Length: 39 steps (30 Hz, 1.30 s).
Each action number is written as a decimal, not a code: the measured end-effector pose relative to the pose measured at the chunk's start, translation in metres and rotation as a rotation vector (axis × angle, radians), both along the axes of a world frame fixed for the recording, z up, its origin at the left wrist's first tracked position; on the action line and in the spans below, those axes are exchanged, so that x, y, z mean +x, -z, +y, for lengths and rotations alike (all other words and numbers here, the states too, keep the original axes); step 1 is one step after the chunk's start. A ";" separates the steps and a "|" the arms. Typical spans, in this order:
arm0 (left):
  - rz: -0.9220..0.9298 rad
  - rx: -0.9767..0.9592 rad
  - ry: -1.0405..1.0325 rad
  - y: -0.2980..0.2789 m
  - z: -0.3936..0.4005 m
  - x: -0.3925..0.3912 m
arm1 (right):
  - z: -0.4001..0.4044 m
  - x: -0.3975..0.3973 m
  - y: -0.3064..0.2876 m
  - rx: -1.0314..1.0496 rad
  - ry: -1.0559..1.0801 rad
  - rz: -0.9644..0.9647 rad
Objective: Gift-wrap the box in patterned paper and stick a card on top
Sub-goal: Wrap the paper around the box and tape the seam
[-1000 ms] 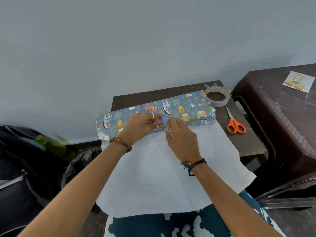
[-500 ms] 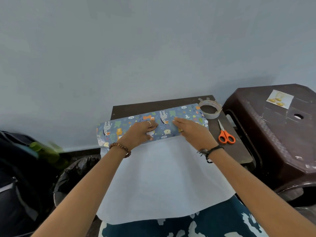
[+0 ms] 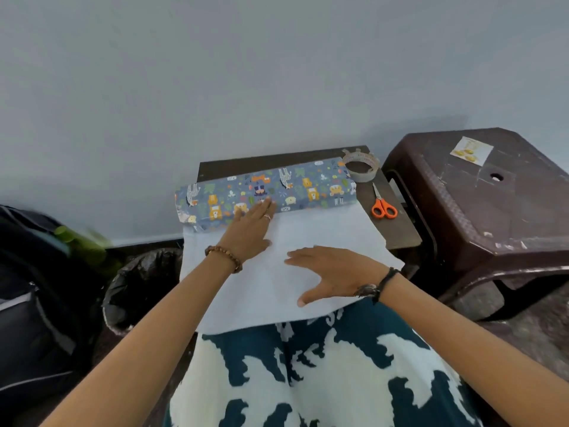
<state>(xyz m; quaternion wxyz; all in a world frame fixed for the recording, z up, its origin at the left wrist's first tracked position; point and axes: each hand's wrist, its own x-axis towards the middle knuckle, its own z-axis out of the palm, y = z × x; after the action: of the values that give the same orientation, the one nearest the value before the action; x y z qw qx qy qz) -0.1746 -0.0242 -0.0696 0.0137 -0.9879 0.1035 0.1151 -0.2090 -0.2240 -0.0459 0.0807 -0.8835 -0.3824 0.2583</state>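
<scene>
tape roll [image 3: 361, 167] and scissors [image 3: 382, 206] crowd the table's right edge — stool [image 3: 480, 204] just beyond.

Setting: a plain room in a home, by the look of it. Bare pale wall [image 3: 277, 72] fills upper frame; small dark table [image 3: 397, 229] at centre; brown plastic stool [image 3: 480, 217] right; bin lined with black bag [image 3: 138, 285] and backpack [image 3: 34, 303] lower left.

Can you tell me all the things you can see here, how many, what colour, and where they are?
wrapping paper: 1, white underside up, patterned blue fold at far edge, across the table
table: 1, dark brown, against the wall
tape roll: 1, clear, table's far right corner
scissors: 1, orange handles, right of paper
stool: 1, dark brown, right
card: 1, white and yellow, on stool
backpack: 1, black, left
left hand: flat, on fold
right hand: flat, on paper
</scene>
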 end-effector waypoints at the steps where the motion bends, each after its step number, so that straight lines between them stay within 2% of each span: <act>1: -0.012 0.025 -0.020 0.001 -0.005 -0.002 | 0.001 -0.005 0.002 -0.024 -0.027 -0.004; 5: -0.078 0.083 -0.059 0.004 -0.034 -0.021 | -0.001 -0.015 0.011 -0.146 -0.119 -0.071; 9: 0.120 -0.001 0.109 -0.001 -0.052 -0.051 | -0.009 -0.025 0.020 -0.285 -0.223 -0.218; 11: 0.248 -0.017 0.121 -0.008 -0.049 -0.067 | -0.013 -0.030 0.021 -0.341 -0.271 -0.316; 16: 0.377 0.078 0.156 -0.023 -0.033 -0.102 | -0.021 -0.019 0.004 -0.211 -0.177 -0.425; 18: 0.340 0.111 0.189 -0.030 -0.029 -0.108 | -0.023 -0.010 -0.013 -0.113 -0.095 -0.460; 20: 0.215 0.128 0.198 -0.038 -0.029 -0.107 | -0.026 -0.001 -0.030 -0.042 -0.021 -0.417; 22: 0.053 0.121 0.180 -0.049 -0.028 -0.101 | -0.027 0.007 -0.044 -0.005 0.017 -0.396; 26: -0.102 0.053 0.089 -0.082 -0.022 -0.075 | -0.025 0.033 -0.069 0.025 0.095 -0.465; 30: -0.284 0.029 0.036 -0.114 -0.007 -0.021 | -0.013 0.078 -0.087 0.093 0.164 -0.688; 33: -0.344 0.006 -0.009 -0.129 0.009 0.031 | -0.004 0.113 -0.088 0.191 0.221 -0.824; 37: -0.341 0.032 -0.129 -0.121 0.040 0.089 | 0.014 0.140 -0.076 0.473 0.098 -1.104; 39: -0.295 -0.003 -0.211 -0.111 0.056 0.110 | 0.024 0.149 -0.060 0.479 -0.066 -1.074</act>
<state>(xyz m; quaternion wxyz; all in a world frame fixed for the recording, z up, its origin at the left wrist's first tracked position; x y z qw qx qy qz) -0.0645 0.0315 0.0410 0.0150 -0.9994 -0.0038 -0.0305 -0.0603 -0.2005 0.0137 0.0649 -0.8354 -0.4447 -0.3165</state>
